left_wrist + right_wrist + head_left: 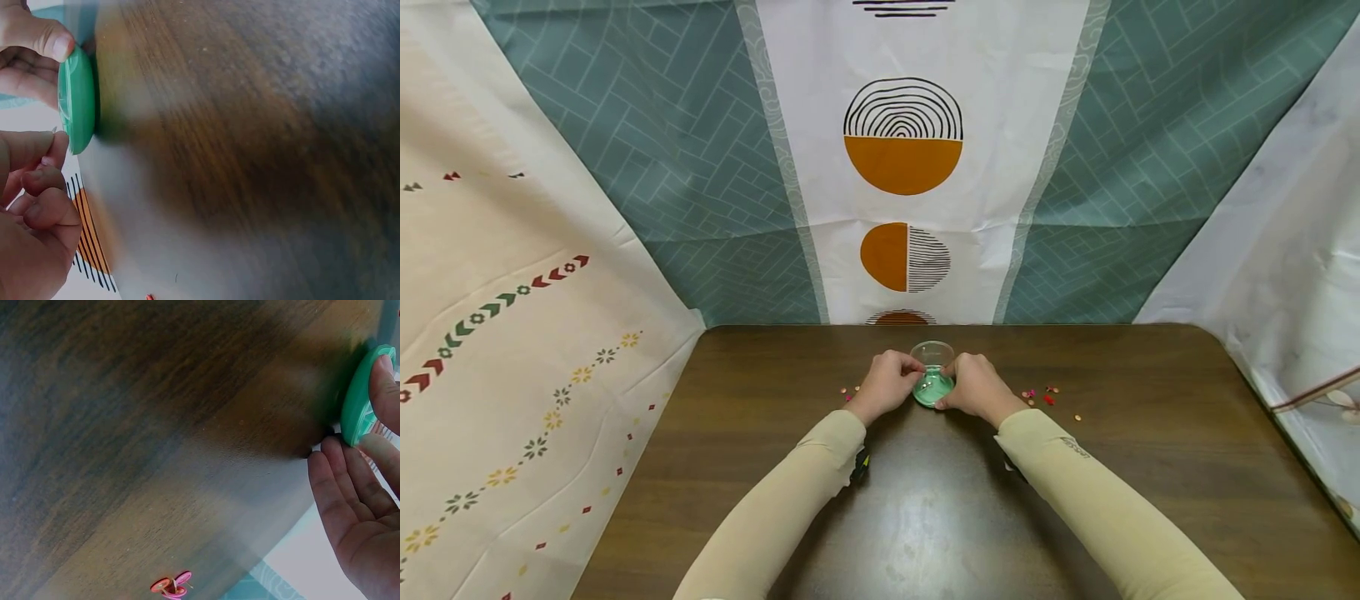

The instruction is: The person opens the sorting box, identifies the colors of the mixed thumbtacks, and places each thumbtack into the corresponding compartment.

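A small round case (932,388) with a green base and a raised clear lid stands near the table's back edge. My right hand (976,385) holds it on the right side, thumb on the near side. In the right wrist view, the green base (357,403) meets the thumb and fingertips. My left hand (889,382) is beside the case's left side. In the left wrist view, that hand (39,206) pinches a tiny pointed thing with a pink spot, seemingly a thumbtack (47,161). Its fingers hide most of it. The green base (78,103) is just above those fingertips.
Several thumbtacks (1049,400) in red, pink and orange lie on the table right of my right hand. A few more small tacks (843,390) lie left of my left hand. The brown wooden table (925,508) meets a patterned curtain (715,167) at the back.
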Demonstrator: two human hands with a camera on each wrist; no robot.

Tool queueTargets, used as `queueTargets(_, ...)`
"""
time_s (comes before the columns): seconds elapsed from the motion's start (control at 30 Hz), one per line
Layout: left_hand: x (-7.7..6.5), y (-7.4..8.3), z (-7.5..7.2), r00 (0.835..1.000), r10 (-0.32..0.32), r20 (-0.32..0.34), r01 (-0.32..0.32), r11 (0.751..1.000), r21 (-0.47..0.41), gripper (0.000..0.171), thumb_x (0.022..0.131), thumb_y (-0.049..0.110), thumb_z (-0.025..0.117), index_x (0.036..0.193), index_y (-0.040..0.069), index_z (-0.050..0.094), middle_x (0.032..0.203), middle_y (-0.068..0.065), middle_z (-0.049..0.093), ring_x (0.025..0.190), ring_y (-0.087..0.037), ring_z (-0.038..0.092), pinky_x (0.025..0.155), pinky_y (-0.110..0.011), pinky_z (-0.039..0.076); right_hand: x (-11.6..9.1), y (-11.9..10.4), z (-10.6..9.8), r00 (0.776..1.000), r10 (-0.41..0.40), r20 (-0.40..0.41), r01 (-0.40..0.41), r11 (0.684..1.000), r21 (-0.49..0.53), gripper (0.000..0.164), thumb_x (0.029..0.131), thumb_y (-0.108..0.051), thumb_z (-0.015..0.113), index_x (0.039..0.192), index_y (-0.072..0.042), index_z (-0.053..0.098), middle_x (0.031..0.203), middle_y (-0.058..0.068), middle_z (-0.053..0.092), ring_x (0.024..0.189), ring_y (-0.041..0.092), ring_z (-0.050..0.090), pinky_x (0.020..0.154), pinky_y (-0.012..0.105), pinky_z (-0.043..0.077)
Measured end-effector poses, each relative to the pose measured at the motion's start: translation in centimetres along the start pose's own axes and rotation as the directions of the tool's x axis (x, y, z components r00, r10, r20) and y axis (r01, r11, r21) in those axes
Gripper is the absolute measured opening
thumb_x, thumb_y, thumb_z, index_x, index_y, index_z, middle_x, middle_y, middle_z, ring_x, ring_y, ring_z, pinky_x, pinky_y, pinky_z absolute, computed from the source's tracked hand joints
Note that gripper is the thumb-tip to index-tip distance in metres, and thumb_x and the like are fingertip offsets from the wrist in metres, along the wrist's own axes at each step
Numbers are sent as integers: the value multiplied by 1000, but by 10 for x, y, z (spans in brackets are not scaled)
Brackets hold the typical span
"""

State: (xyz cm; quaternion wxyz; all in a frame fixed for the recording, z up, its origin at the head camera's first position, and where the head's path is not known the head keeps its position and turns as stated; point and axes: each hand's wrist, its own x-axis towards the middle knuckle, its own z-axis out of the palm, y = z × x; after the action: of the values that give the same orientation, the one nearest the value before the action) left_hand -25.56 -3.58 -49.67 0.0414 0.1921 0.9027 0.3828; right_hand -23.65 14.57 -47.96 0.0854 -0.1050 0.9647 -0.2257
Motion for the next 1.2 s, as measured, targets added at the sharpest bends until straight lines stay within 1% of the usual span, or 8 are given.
queueTargets(0.23, 0, 1, -4, 1000, -11, -12, 11, 1000, 1, 12, 89, 15, 62, 94, 12, 72, 88, 7, 66, 80, -4, 56, 69, -21, 44, 0, 0, 0, 1000, -10, -5, 9, 1000, -11, 60, 61, -39, 85, 110, -9, 68, 106, 2, 64, 95, 20, 56, 75, 30, 45)
queueTargets(0.37, 1, -1, -15, 999, -13, -42, 13, 1000, 11, 13, 89, 17, 61, 95, 13, 72, 86, 11, 64, 78, -4, 56, 69, -23, 45, 0, 1, 1, 1000, -12, -6, 12, 1000, -8, 60, 60, -39, 85, 109, -8, 68, 106, 1, 64, 97, 20, 55, 76, 31, 45)
queueTargets(0.53, 1, -10, -49, 990, -3, -142, 2, 1000, -6, 12, 89, 18, 61, 94, 16, 72, 86, 13, 63, 77, -6, 56, 68, -25, 45, 1, 2, 1, 1000, -16, -10, 16, 1000, -3, 60, 60, -39, 86, 108, -8, 69, 106, 1, 65, 98, 21, 55, 78, 32, 44)
queueTargets(0.67, -5, -21, -82, 969, -62, -239, 53, 998, -43, 11, 88, 16, 62, 93, 16, 71, 85, 9, 65, 79, -8, 57, 70, -27, 45, 2, 3, 0, 1000, -25, -6, 25, 1000, -7, 60, 60, -39, 86, 109, -8, 68, 107, 2, 65, 101, 23, 55, 80, 33, 44)
queueTargets(0.77, -13, -32, -99, 955, -86, -283, 83, 996, -24, 10, 88, 14, 62, 92, 15, 71, 85, 7, 65, 79, -10, 57, 68, -28, 46, 2, 3, -1, 1000, -28, -2, 28, 1000, -4, 61, 61, -39, 85, 110, -8, 68, 107, 3, 65, 100, 22, 55, 79, 33, 44)
queueTargets(0.87, -22, -42, -107, 958, -100, -269, 113, 993, 33, 10, 88, 15, 62, 93, 15, 71, 87, 6, 65, 78, -11, 56, 67, -29, 46, 1, 3, -2, 1000, -23, -3, 23, 1000, -6, 60, 61, -38, 85, 110, -8, 68, 107, 3, 64, 100, 21, 54, 79, 33, 43)
queueTargets(1.0, -38, -51, -107, 964, -155, -215, 179, 979, 95, 10, 87, 18, 63, 91, 15, 71, 86, 6, 65, 77, -11, 56, 66, -30, 45, 2, 4, 0, 999, -37, -18, 37, 999, -14, 60, 60, -38, 86, 109, -8, 69, 106, 3, 65, 101, 23, 55, 82, 36, 44)
queueTargets(1.2, -59, -56, -94, 945, -296, -141, 318, 932, 173, 10, 85, 21, 63, 82, 18, 72, 80, 9, 63, 66, -12, 54, 58, -32, 44, 3, 4, 3, 998, -53, -25, 53, 998, -20, 60, 60, -39, 86, 108, -7, 69, 106, 2, 65, 102, 26, 55, 84, 37, 43)
